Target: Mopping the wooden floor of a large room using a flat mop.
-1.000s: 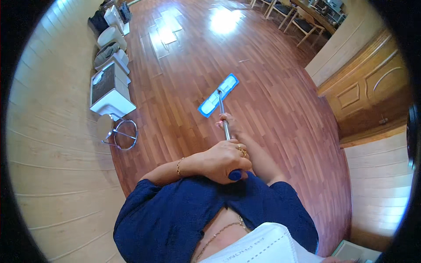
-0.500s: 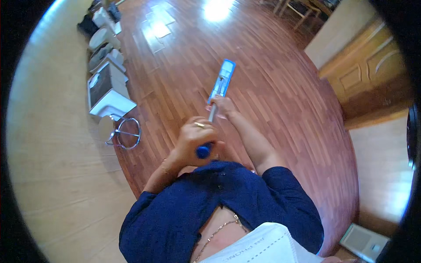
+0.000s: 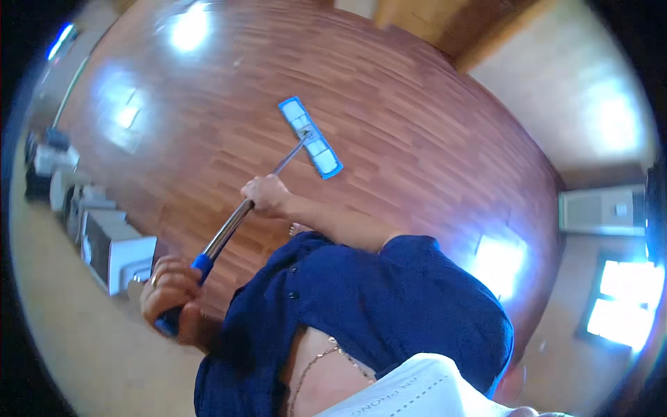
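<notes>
A flat mop [image 3: 226, 231] with a silver metal pole slants from lower left up to its blue-edged rectangular head [image 3: 324, 161], which lies flat on the wood floor. My left hand [image 3: 169, 295], wearing a ring, is closed round the blue grip at the pole's top end. Lower down the pole, my right hand [image 3: 267, 195] wraps round the metal shaft, with its forearm stretched across in front of my dark blue shirt. White panels show on top of the mop head, with a joint at its middle.
Brown wood floor [image 3: 389, 104] surrounds the mop. Along the left wall stand a white appliance-like box [image 3: 128, 257] and several other items. A wooden door [image 3: 445, 24] is at the far side, a pale floor-standing unit [image 3: 601, 210] at the right, and a bright window [image 3: 625, 302] beyond.
My body has turned to the right. The mop head has swung from upright to slanting the other way, moving left in view. My left hand has moved down and left, still gripping.
</notes>
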The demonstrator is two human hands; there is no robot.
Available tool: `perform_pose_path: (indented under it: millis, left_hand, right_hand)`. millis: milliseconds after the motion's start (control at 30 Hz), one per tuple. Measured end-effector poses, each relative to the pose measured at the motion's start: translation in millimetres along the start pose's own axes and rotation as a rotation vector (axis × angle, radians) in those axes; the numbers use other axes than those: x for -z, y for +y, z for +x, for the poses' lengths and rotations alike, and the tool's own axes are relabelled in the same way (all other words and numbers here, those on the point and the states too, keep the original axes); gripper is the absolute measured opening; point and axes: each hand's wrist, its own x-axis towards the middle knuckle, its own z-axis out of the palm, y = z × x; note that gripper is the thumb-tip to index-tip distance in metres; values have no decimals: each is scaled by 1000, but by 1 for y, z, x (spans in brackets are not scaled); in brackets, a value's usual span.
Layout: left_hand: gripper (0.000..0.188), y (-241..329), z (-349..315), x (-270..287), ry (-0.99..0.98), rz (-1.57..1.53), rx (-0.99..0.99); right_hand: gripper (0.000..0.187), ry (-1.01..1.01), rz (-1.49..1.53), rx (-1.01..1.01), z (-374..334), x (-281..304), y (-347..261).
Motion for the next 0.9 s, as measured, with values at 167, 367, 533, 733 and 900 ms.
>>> perform_pose_path:
  millis: [167, 367, 533, 733, 900]
  left_hand:
    - [12, -13, 17, -62, -313, -236, -154]
    - [19, -17, 38, -198, -631, -407, -191]
    - [16, -7, 10, -343, -803, -675, -109]
    - [18, 5, -33, -504, -1121, -844, -52]
    - [18, 23, -65, -580, -1268, -960, 42]
  right_hand:
    - [9, 66, 19, -191, -89, 21, 54]
    - [28, 382, -11, -346, -243, 36, 140]
    - [32, 620, -46, -568, -387, 0, 213]
    - [30, 640, -22, -984, -559, -17, 263]
    - [24, 811, 16, -1086, -652, -39, 270]
